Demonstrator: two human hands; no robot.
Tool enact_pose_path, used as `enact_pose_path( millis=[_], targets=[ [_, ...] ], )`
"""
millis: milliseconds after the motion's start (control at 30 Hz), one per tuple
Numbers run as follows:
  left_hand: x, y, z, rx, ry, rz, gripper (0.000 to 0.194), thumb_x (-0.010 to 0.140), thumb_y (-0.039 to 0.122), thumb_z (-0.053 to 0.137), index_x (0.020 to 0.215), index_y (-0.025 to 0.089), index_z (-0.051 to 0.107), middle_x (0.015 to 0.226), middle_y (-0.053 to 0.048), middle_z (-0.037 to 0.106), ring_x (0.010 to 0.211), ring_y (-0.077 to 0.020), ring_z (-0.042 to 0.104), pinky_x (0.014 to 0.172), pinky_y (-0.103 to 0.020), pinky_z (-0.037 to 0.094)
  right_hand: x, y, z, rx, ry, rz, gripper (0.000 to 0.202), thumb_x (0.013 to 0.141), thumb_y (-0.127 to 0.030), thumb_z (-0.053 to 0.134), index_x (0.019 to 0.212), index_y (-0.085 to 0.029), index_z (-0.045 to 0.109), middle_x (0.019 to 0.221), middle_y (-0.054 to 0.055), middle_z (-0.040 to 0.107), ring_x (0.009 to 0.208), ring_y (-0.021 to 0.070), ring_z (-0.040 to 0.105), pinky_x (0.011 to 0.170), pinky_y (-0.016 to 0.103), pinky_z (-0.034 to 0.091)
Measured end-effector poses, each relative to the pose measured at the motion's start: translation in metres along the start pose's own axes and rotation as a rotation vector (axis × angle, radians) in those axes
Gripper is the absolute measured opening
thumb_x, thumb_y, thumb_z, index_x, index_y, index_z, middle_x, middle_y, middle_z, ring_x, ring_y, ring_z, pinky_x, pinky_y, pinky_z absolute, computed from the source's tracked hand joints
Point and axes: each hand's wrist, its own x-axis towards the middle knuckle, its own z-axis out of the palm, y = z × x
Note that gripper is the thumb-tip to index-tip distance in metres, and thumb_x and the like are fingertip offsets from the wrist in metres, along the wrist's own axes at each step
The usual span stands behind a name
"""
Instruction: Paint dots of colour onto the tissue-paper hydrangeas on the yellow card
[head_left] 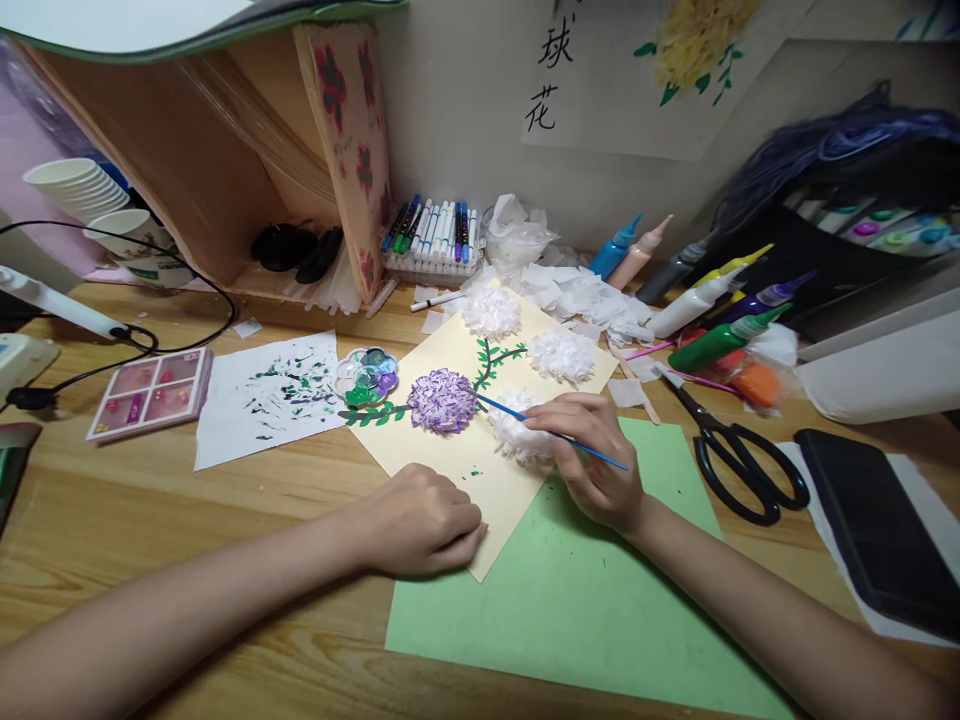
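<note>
Right fingers [574, 410] pinch a slim blue brush [501, 405]; left fingers [459, 518] curl into a fist, anything inside hidden.
Its tip sits near the shaggy purple flower's [441, 400] three o'clock edge, on cream paper [487, 505], a fluffy white flower [512, 438] at four.

A right hand [596, 455] holds a blue paintbrush [507, 410], a purple flower [442, 402] to its left; the curled left hand [426, 520] rests on cream paper [504, 495].

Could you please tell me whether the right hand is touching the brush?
Touching: the head view shows the right hand holding the brush between its fingers.
</note>
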Motion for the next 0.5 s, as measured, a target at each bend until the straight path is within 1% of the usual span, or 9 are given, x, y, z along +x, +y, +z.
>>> enact_pose_path(
  millis=[33,67,167,233,300,367,433,500],
  targets=[
    [0.0000,0.0000,0.0003,0.002,0.000,-0.001,0.032,0.087,0.023,0.042,0.058,0.017,0.052,0.052,0.001,0.059,0.045,-0.0105,0.051,0.046,-0.027,0.027,0.0007,-0.0002,0.0002,-0.001,-0.018,0.001,0.028,0.081,-0.008,0.047,0.103,-0.024,0.058,0.094,0.002,0.070,0.091,0.0191,0.059,0.080,0.037,0.044],
    [0.0001,0.0001,0.0005,0.003,0.001,-0.001,0.032,0.087,0.023,0.042,0.058,0.017,0.051,0.052,0.001,0.059,0.045,-0.0106,0.051,0.046,-0.027,0.027,0.0012,-0.0002,0.0003,-0.003,-0.009,0.006,0.028,0.082,-0.008,0.047,0.103,-0.023,0.058,0.094,0.003,0.070,0.091,0.0190,0.059,0.080,0.037,0.044],
    [0.0003,0.0001,0.0010,0.006,0.005,0.001,0.031,0.087,0.023,0.042,0.058,0.017,0.052,0.053,0.001,0.060,0.045,-0.0108,0.052,0.046,-0.027,0.027,0.0016,0.0002,0.0007,-0.003,0.047,0.025,0.029,0.083,-0.009,0.045,0.102,-0.024,0.059,0.092,0.002,0.070,0.092,0.0197,0.060,0.079,0.038,0.045],
    [0.0002,0.0002,0.0010,0.007,0.010,0.000,0.030,0.087,0.023,0.043,0.059,0.017,0.052,0.053,0.001,0.061,0.046,-0.0109,0.052,0.046,-0.027,0.028,0.0013,0.0006,0.0010,0.009,0.016,0.020,0.028,0.083,-0.010,0.045,0.102,-0.025,0.059,0.092,0.002,0.070,0.091,0.0200,0.060,0.078,0.038,0.046],
    [0.0001,0.0003,0.0008,0.008,0.013,-0.005,0.030,0.087,0.023,0.043,0.059,0.017,0.052,0.053,0.001,0.061,0.045,-0.0109,0.052,0.046,-0.027,0.028,0.0007,0.0010,0.0013,0.015,-0.012,0.044,0.026,0.083,-0.011,0.046,0.101,-0.025,0.060,0.092,0.003,0.070,0.090,0.0201,0.059,0.078,0.038,0.046],
    [-0.0001,0.0005,0.0006,0.010,0.017,-0.008,0.030,0.086,0.023,0.044,0.058,0.018,0.052,0.053,0.001,0.060,0.045,-0.0110,0.052,0.045,-0.027,0.028,-0.0005,0.0014,0.0016,0.020,0.031,0.091,0.026,0.084,-0.012,0.045,0.100,-0.024,0.061,0.091,0.003,0.069,0.092,0.0205,0.057,0.078,0.038,0.047],
    [-0.0002,0.0005,0.0009,0.013,0.025,-0.007,0.030,0.086,0.023,0.043,0.058,0.018,0.051,0.053,0.001,0.060,0.045,-0.0111,0.053,0.045,-0.028,0.027,-0.0022,0.0018,0.0015,0.036,0.065,0.106,0.026,0.084,-0.013,0.045,0.100,-0.024,0.062,0.091,0.004,0.069,0.093,0.0210,0.056,0.079,0.039,0.047],
    [-0.0006,0.0004,0.0018,0.011,0.035,-0.007,0.031,0.087,0.024,0.042,0.058,0.018,0.051,0.052,0.001,0.060,0.044,-0.0109,0.052,0.044,-0.027,0.026,-0.0037,0.0022,0.0015,0.054,0.025,0.092,0.026,0.084,-0.013,0.045,0.100,-0.024,0.062,0.091,0.003,0.070,0.092,0.0210,0.057,0.079,0.039,0.047]
  ],
)
